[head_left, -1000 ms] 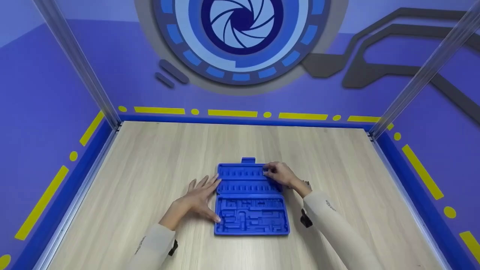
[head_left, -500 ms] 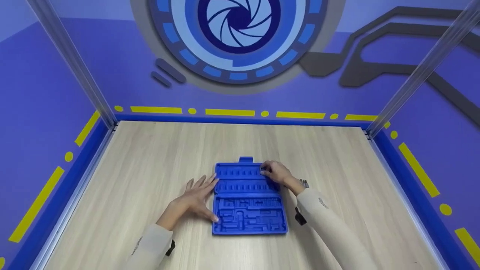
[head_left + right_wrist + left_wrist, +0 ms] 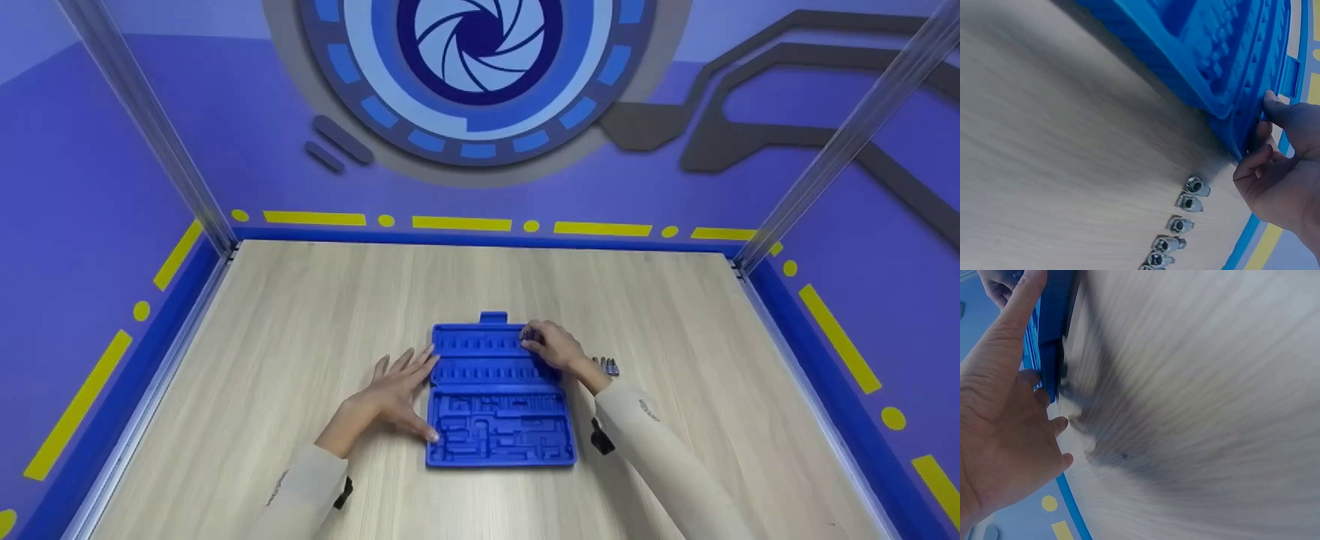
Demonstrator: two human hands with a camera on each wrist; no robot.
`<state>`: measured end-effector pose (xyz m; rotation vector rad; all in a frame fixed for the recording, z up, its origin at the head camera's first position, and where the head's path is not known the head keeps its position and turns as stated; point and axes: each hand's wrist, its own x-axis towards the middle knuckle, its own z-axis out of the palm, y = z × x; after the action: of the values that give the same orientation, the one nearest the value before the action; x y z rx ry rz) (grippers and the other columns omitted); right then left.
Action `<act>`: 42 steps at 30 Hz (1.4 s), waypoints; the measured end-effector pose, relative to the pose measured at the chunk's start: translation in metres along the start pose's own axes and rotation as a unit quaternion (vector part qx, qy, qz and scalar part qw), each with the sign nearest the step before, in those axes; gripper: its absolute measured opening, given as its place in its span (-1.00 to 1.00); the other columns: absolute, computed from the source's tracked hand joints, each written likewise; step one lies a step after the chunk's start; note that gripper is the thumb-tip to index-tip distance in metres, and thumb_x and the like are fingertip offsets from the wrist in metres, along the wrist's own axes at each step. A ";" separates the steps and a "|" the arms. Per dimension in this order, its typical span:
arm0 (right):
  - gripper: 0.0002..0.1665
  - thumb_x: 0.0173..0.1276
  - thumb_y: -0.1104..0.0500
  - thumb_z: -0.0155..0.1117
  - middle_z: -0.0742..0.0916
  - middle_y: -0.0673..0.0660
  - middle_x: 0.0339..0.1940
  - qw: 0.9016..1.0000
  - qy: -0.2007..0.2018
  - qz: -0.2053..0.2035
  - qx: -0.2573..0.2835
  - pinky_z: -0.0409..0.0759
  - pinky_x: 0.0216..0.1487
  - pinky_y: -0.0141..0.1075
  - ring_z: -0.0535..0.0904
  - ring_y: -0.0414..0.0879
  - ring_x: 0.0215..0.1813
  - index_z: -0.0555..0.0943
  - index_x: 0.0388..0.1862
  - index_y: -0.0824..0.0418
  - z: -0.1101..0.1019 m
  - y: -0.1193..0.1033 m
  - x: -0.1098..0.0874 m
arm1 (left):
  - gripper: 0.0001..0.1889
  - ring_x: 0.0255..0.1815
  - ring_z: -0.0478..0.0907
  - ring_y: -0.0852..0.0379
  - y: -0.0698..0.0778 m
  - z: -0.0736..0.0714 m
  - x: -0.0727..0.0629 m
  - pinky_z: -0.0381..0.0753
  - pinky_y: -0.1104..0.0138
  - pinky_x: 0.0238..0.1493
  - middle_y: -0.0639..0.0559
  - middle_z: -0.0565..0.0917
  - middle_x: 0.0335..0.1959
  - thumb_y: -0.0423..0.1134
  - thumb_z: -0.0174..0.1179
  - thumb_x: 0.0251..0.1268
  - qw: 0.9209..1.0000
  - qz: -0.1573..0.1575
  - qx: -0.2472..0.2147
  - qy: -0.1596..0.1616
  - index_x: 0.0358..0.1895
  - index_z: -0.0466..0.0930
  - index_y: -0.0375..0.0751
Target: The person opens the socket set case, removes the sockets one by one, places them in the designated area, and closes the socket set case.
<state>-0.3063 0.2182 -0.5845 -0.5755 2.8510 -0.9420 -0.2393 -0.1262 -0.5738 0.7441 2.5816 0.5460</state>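
A blue moulded tool case [image 3: 495, 389] lies unfolded on the table, its recesses showing and its latch tab at the far end. My left hand [image 3: 391, 397] rests along the case's left side with fingers spread, the thumb at the near half and the fingertips by the far half. At the far right corner, my right hand [image 3: 559, 346] pinches a small metal socket [image 3: 528, 336] over the top row of slots. The fingers mostly hide that piece in the right wrist view, where the right hand [image 3: 1292, 169] overlaps the case's corner.
Several small metal bit sockets [image 3: 1179, 225] lie in a row on the wooden table [image 3: 360, 300], right of the case. In the head view these sockets [image 3: 611, 367] show just beyond the right forearm. Blue-purple panels [image 3: 480, 202] wall the table's back and sides.
The right fingers have shifted slightly at the far right slots, and the pinched piece looks darker now. More of the row of sockets shows past the right wrist. The left hand stays put.
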 end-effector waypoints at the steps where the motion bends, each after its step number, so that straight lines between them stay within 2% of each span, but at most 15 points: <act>1: -0.87 0.48 0.25 0.26 0.71 0.25 -0.28 1.000 0.001 -0.003 0.001 0.57 -0.14 -0.02 0.58 0.07 -0.21 0.63 -0.11 0.31 0.000 0.000 0.000 | 0.47 0.71 -0.27 -0.33 -0.001 0.000 0.001 -0.35 -0.37 0.59 -0.04 -0.24 0.74 0.38 0.58 -0.26 1.000 0.001 -0.002 0.000 0.69 -0.17 -0.10; 8: -0.89 0.47 0.28 0.25 0.70 0.28 -0.26 0.999 0.013 -0.027 0.035 0.55 -0.07 -0.01 0.58 0.11 -0.18 0.61 -0.14 0.34 0.002 0.005 -0.003 | 0.48 0.72 -0.28 -0.30 -0.002 0.001 0.002 -0.35 -0.35 0.60 0.00 -0.25 0.74 0.40 0.57 -0.27 1.000 0.000 0.001 -0.001 0.69 -0.19 -0.07; 11: -0.89 0.47 0.32 0.25 0.71 0.30 -0.26 0.997 0.024 -0.037 0.070 0.54 -0.05 -0.08 0.58 0.09 -0.18 0.60 -0.13 0.37 0.002 0.005 -0.005 | 0.48 0.72 -0.27 -0.32 -0.002 0.000 0.001 -0.34 -0.36 0.60 -0.02 -0.23 0.74 0.39 0.57 -0.27 1.000 0.001 0.004 -0.002 0.69 -0.18 -0.09; 17: -0.84 0.49 0.32 0.22 0.72 0.35 -0.22 0.987 0.036 -0.008 0.155 0.51 -0.25 -0.40 0.57 -0.06 -0.28 0.61 -0.08 0.43 -0.002 0.004 -0.009 | 0.47 0.71 -0.26 -0.34 -0.001 -0.001 0.000 -0.33 -0.37 0.59 -0.04 -0.21 0.74 0.37 0.59 -0.26 1.000 -0.001 0.007 0.000 0.68 -0.15 -0.12; 24: -0.78 0.46 0.35 0.26 0.74 0.43 -0.26 0.979 0.073 0.026 0.191 0.57 -0.47 -0.41 0.67 0.15 -0.38 0.65 -0.01 0.48 -0.015 0.003 -0.018 | 0.47 0.71 -0.27 -0.33 0.002 -0.001 0.002 -0.31 -0.36 0.60 -0.06 -0.24 0.74 0.38 0.57 -0.26 1.000 -0.002 0.012 -0.006 0.68 -0.16 -0.13; 27: -0.73 0.48 0.34 0.24 0.74 0.45 -0.19 0.977 0.077 0.028 0.199 0.57 -0.47 -0.45 0.68 0.16 -0.40 0.64 0.05 0.49 -0.020 0.002 -0.022 | 0.47 0.71 -0.27 -0.32 0.003 -0.002 0.002 -0.30 -0.36 0.60 -0.06 -0.25 0.74 0.38 0.57 -0.25 1.000 -0.001 0.014 -0.007 0.68 -0.17 -0.13; 29: -0.70 0.51 0.33 0.22 0.73 0.47 -0.14 0.976 0.076 0.022 0.204 0.59 -0.45 -0.44 0.68 0.16 -0.38 0.61 0.10 0.52 -0.023 0.003 -0.025 | 0.47 0.71 -0.25 -0.34 0.003 -0.002 0.001 -0.28 -0.37 0.59 -0.08 -0.24 0.74 0.37 0.58 -0.25 1.000 0.003 0.015 -0.006 0.68 -0.16 -0.15; 35: -0.64 0.55 0.32 0.15 0.71 0.49 -0.12 0.977 0.046 0.022 0.209 0.74 -0.31 -0.21 0.70 0.28 -0.25 0.54 0.20 0.53 -0.032 0.005 -0.035 | 0.45 0.71 -0.24 -0.33 0.001 -0.001 0.000 -0.29 -0.39 0.58 -0.08 -0.24 0.74 0.35 0.58 -0.23 1.000 0.012 0.011 -0.002 0.68 -0.16 -0.14; 37: -0.62 0.54 0.33 0.14 0.72 0.50 -0.14 0.977 0.035 0.028 0.209 0.71 -0.32 -0.26 0.70 0.23 -0.25 0.52 0.24 0.52 -0.035 0.007 -0.038 | 0.45 0.72 -0.25 -0.31 0.001 0.000 -0.001 -0.32 -0.38 0.58 -0.06 -0.24 0.74 0.35 0.58 -0.23 1.000 0.012 0.011 0.001 0.68 -0.16 -0.12; 42: -0.56 0.53 0.37 0.08 0.71 0.54 -0.13 0.976 0.012 0.033 0.217 0.51 -0.50 -0.42 0.64 0.06 -0.41 0.46 0.33 0.48 -0.041 0.015 -0.045 | 0.45 0.72 -0.23 -0.31 -0.001 0.001 -0.002 -0.33 -0.38 0.58 -0.07 -0.21 0.74 0.37 0.58 -0.25 1.000 0.013 0.011 0.012 0.68 -0.13 -0.11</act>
<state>-0.2777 0.2691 -0.5623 -0.4185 2.5370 -1.5037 -0.2375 -0.1274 -0.5748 0.7835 2.6078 0.5374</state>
